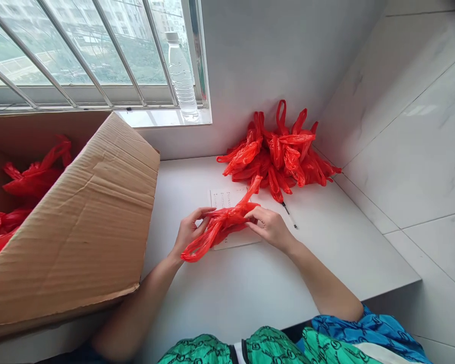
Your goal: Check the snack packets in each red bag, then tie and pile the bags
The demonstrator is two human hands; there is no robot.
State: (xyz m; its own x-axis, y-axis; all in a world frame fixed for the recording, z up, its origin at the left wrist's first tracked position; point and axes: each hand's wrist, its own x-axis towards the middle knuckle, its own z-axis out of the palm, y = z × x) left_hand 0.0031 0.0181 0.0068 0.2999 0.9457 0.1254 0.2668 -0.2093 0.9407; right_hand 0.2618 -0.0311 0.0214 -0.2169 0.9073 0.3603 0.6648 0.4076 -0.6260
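A red plastic bag (227,218), bunched up with its loop handles sticking out, is held between both hands above the white table. My left hand (192,230) pinches its left side, thumb and fingers closed on the thin plastic. On the other side, my right hand (270,226) grips the bag's right edge between thumb and fingertips. One handle loop hangs toward me at the lower left; another end points up and right. Beneath the bag lies a sheet of paper with writing (235,243), partly covered by it.
A heap of red plastic bags (276,156) lies by the back wall, with a black pen (290,216) poking out in front. At left stands an open cardboard box (87,217) with more red bags inside. A water bottle (182,78) stands on the sill of the barred window.
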